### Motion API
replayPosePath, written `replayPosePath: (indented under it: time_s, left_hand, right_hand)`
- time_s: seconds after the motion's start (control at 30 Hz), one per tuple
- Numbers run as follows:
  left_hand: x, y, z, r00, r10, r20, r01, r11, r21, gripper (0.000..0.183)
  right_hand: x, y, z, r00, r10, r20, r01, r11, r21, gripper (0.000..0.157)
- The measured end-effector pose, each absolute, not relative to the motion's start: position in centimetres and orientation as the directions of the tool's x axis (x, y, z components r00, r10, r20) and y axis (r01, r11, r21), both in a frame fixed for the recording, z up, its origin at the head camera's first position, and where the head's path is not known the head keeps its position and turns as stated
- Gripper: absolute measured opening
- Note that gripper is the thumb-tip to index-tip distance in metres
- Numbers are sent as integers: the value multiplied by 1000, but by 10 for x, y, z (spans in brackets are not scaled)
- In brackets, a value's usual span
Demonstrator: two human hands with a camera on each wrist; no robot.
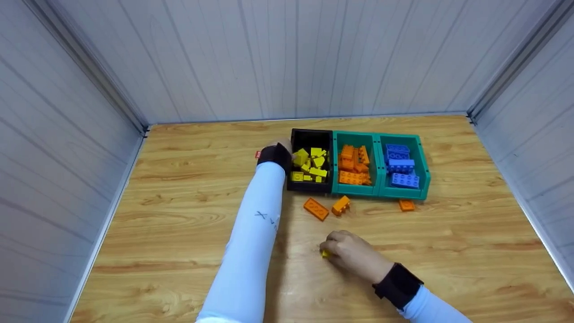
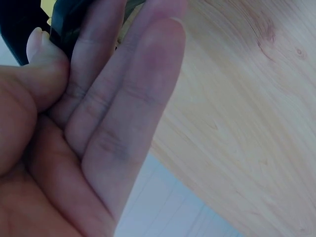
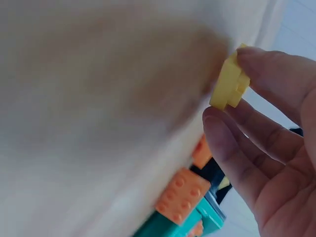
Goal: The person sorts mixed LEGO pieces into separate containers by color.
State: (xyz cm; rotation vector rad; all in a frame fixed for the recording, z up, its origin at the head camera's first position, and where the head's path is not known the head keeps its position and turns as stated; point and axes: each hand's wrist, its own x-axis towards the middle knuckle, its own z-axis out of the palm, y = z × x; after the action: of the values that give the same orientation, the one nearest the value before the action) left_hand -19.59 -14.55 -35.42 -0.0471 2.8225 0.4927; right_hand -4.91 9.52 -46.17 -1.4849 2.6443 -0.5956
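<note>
At the left side of the black bin (image 1: pixel 309 186), my left hand (image 1: pixel 285 144) grips the bin's wall. The left wrist view shows the thumb on one side of that dark wall and the fingers along the other. Yellow bricks (image 1: pixel 318 172) lie heaped inside this bin. Nearer the front, my right hand (image 1: pixel 356 255) pinches a small yellow brick (image 3: pixel 228 81) between thumb and fingertips, low over the table. Most of that brick is covered by the fingers in the head view.
Joined to the black bin's right are a teal bin (image 1: pixel 354 193) of orange bricks and another teal bin (image 1: pixel 406 194) of blue bricks. Loose on the wooden table lie an orange brick (image 1: pixel 316 209), a second orange brick (image 1: pixel 341 205) and a small orange one (image 1: pixel 406 205). Pale walls surround the table.
</note>
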Motion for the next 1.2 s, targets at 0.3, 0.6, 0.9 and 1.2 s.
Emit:
replayPosePath:
  time_s: [0.3,0.6,0.9,1.2]
  left_hand:
    - [-196,-145,-353,-963,2,-269,-94,935,342,23]
    - [-192,-144,-352,-966,7,-259,-92,924,370,24]
    - [-194,-142,-350,-960,35,-279,-77,921,382,34]
    - [-199,-140,-348,-931,35,-363,-128,901,414,21]
  right_hand:
    - [-102,86,-411,-592,-796,131,-777,520,-354,38]
    - [-172,54,-380,-668,-742,52,-718,625,-304,35]
    - [-205,35,-388,-713,-701,-8,-674,688,-269,32]
    - [-209,35,-382,-707,-707,2,-682,682,-265,32]
